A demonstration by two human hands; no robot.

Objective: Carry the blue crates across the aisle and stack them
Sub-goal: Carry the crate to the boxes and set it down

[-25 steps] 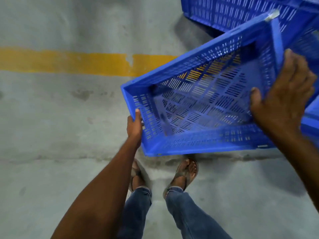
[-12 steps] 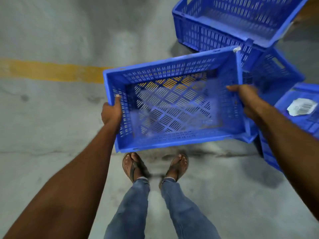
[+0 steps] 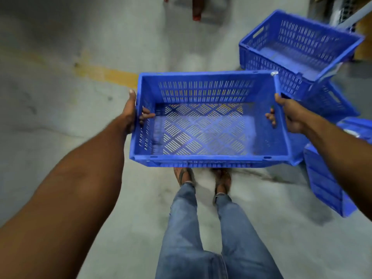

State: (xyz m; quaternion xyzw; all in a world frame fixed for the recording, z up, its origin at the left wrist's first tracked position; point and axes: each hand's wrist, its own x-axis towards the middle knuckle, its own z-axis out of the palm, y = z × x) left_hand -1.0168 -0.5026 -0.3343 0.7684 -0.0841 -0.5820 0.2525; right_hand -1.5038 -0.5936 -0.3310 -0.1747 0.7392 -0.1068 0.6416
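Observation:
I hold an empty blue slotted crate (image 3: 209, 158) level in front of me, above my feet. My left hand (image 3: 130, 111) grips its left end wall, fingers poking through the handle slot. On the right end wall my right hand (image 3: 289, 115) grips the same way. Another blue crate (image 3: 298, 49) sits tilted on top of a lower blue crate (image 3: 330, 101) at the upper right. A further blue crate (image 3: 326, 184) lies at the right edge, partly out of frame.
Grey concrete floor (image 3: 80, 148) with a faded yellow line (image 3: 112, 75) crossing behind the held crate. A red object (image 3: 196, 9) stands at the top centre. Shelving or a metal frame (image 3: 346, 11) shows at the top right corner.
The held crate has swung from tilted to level and squared in front of me. Both hands shifted to the end walls. The view has risen, so the crate pile now sits farther right.

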